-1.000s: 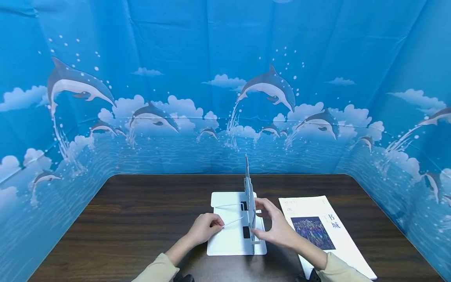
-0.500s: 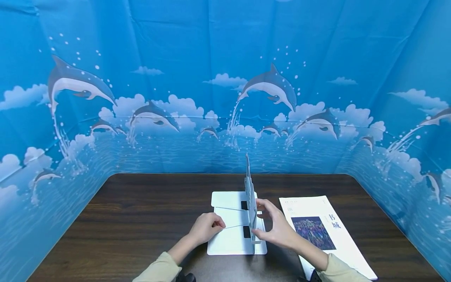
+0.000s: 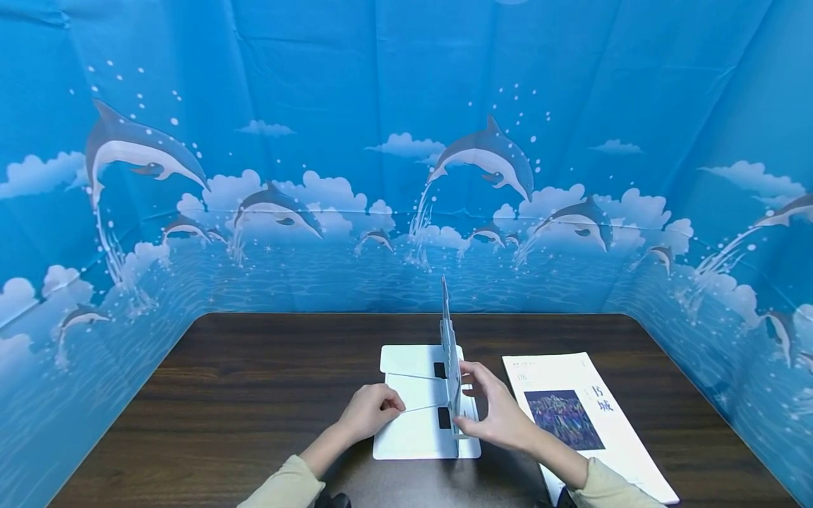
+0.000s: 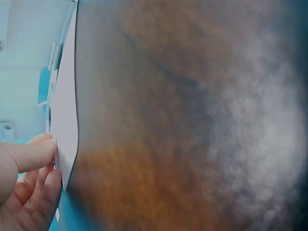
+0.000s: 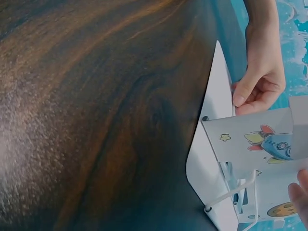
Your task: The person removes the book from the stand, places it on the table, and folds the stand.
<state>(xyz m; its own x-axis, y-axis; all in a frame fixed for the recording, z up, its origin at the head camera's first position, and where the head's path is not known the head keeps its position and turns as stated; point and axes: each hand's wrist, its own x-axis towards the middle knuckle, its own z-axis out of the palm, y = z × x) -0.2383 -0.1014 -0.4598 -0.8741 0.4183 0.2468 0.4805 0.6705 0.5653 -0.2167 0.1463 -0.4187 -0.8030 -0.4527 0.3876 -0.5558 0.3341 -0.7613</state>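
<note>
A white folding book stand (image 3: 416, 441) lies with its base flat on the table and its panel (image 3: 449, 353) standing upright, edge-on in the head view. Two thin wire arms (image 3: 422, 408) run from the base's left part to the panel. My left hand (image 3: 370, 411) pinches the base's left edge with thumb and fingertips, where the nearer wire starts. My right hand (image 3: 498, 409) holds the panel from the right, thumb at its near part and fingers further back. Cartoon prints show on the panel's right side (image 5: 231, 139) in the right wrist view.
To the right lies a white book (image 3: 625, 437) with a dark picture on its cover, partly under the right forearm. The dark wooden table (image 3: 254, 395) ends at a blue dolphin-print curtain (image 3: 356, 268) on the far side and both flanks.
The free ends of the wire arms, which stood in front of the panel a second ago, now reach to its face. Both hands have hardly moved.
</note>
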